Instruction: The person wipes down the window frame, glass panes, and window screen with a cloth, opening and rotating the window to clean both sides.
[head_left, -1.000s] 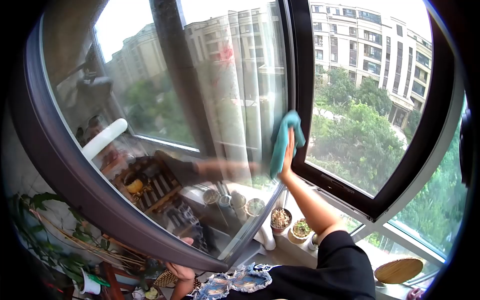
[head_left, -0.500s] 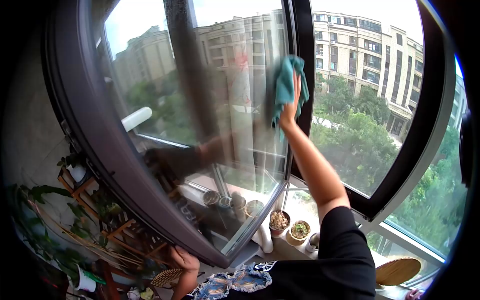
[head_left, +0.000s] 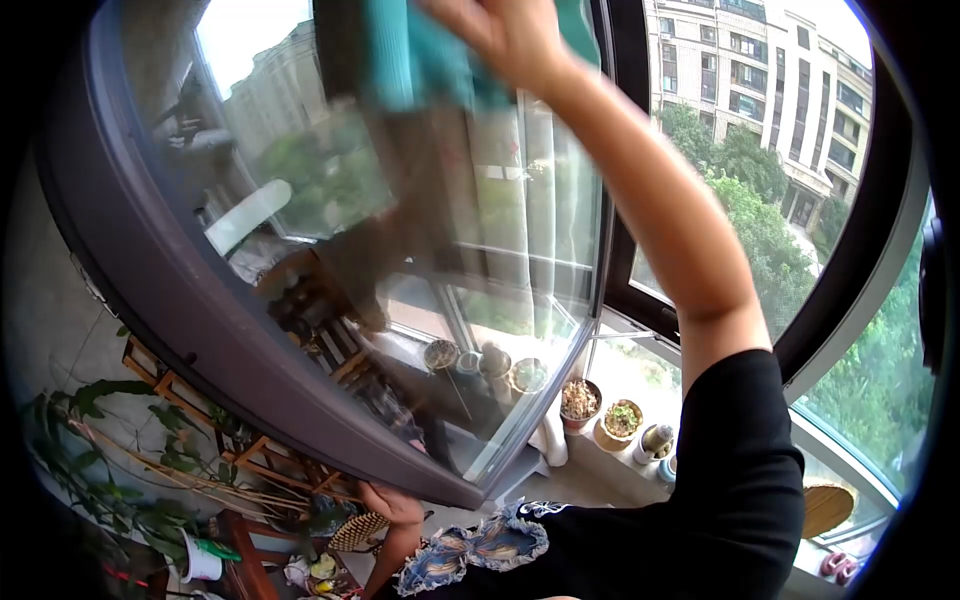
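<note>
My right hand [head_left: 515, 38] is raised at the top of the view and presses a teal cloth [head_left: 425, 60] against the glass pane [head_left: 480, 270] of an open window sash. Motion blurs the cloth, and part of it runs out of view at the top. Low down, my left hand [head_left: 392, 503] holds the bottom edge of the dark sash frame [head_left: 240, 320], with its fingertips partly hidden behind it. Plants, pots and a white handle shape appear in or through the glass.
Small potted plants [head_left: 620, 420] line the sill below. A wooden plant rack [head_left: 250, 455] with trailing leaves and a white pot [head_left: 203, 558] stand at the left. A round woven item [head_left: 828, 510] lies at the right, near the fixed windows.
My right hand has swept the cloth left and upward across the pane, away from the sash's right edge. My left hand stays at the frame's bottom edge as the view shifts.
</note>
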